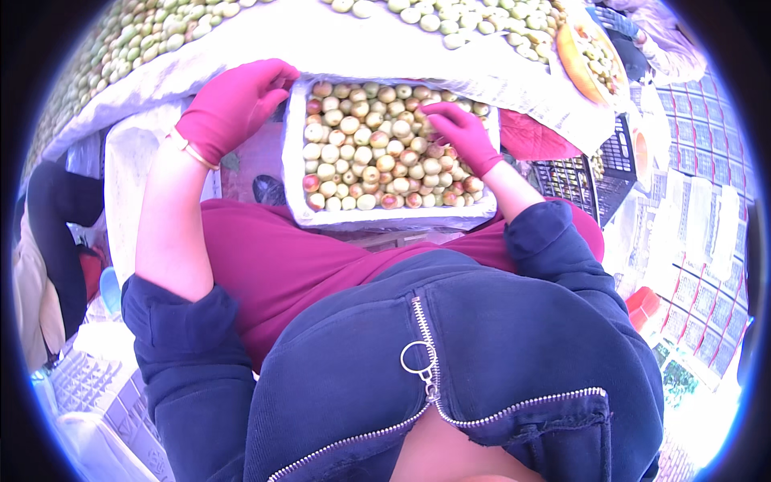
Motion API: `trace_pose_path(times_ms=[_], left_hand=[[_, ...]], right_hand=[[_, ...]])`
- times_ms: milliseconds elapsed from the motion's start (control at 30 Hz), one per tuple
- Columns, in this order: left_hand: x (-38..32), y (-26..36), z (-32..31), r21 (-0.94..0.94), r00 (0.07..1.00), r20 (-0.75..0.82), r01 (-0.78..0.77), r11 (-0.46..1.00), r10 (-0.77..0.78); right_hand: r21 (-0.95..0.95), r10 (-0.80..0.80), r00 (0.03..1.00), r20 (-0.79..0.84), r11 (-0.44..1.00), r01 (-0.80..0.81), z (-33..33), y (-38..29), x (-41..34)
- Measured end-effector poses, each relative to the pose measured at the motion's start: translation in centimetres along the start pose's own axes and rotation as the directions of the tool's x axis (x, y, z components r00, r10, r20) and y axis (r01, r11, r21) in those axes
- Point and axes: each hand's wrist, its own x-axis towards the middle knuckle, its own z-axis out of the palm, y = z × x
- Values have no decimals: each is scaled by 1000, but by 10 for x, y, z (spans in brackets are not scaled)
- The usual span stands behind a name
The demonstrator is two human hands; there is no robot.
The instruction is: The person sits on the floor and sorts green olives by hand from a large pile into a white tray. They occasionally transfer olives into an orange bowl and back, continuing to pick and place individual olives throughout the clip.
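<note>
A white crate (291, 162) lined with plastic stands in front of me, filled with small round fruit (361, 155) that look like jujubes, pale green with some red-brown patches. My left hand (238, 105), in a magenta glove, is raised by the crate's far left corner. Its thumb and fingers are apart, with nothing seen between them. Over the right part of the fruit reaches my right hand (461, 129), gloved alike. Its fingers are bent down at the fruit; whether they grip one is hidden beneath them.
A white cloth (289, 36) beyond the crate bears heaps of green fruit (150, 39). At right are an orange basket (569, 60) of fruit, a black crate (614, 150) and another person's gloved hand (617, 23). A grey plastic crate (114, 403) lies at lower left, below a seated person's leg (57, 235).
</note>
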Motion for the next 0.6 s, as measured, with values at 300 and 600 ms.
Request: trace_pose_path(times_ms=[300, 600], left_hand=[[7, 5, 7, -56, 999, -24, -33, 998, 31], [13, 6, 9, 18, 999, 54, -7, 1000, 6]], right_hand=[[-532, -37, 945, -326, 833, -151, -102, 80, 27], [-791, -274, 935, -224, 612, -10, -101, 94, 51]])
